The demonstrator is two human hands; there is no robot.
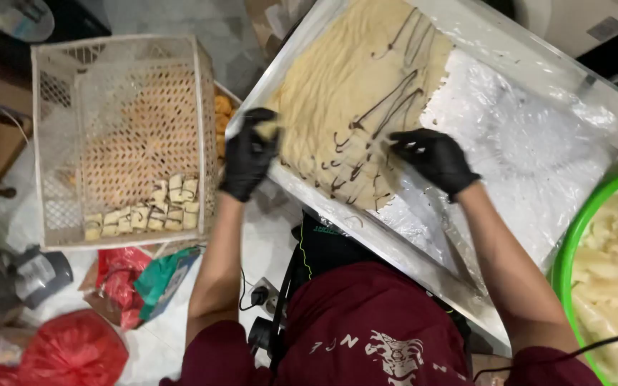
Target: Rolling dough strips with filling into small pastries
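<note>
Overhead, two black-gloved hands work pale dough wrappers (355, 100) streaked with chocolate on a plastic-lined metal tray (538, 143): left hand (248, 157) pinching one rolled piece at the edge, right hand (434, 159) pressing open-fingered, steadying the sheet.

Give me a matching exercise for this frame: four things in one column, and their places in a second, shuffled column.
Things:
1. basket
2. green bowl
3. red bag
4. dough sheets

Places:
A. bottom left, on the floor
B. on the plastic-lined metal tray, under both gloved hands
C. far right edge of the view
D. left of the tray, with rolled pieces in its lower part

Pairs: 1-D, 2-C, 3-A, 4-B

The left hand grips the dough's edge; the right hand rests on the chocolate-streaked part.
</note>
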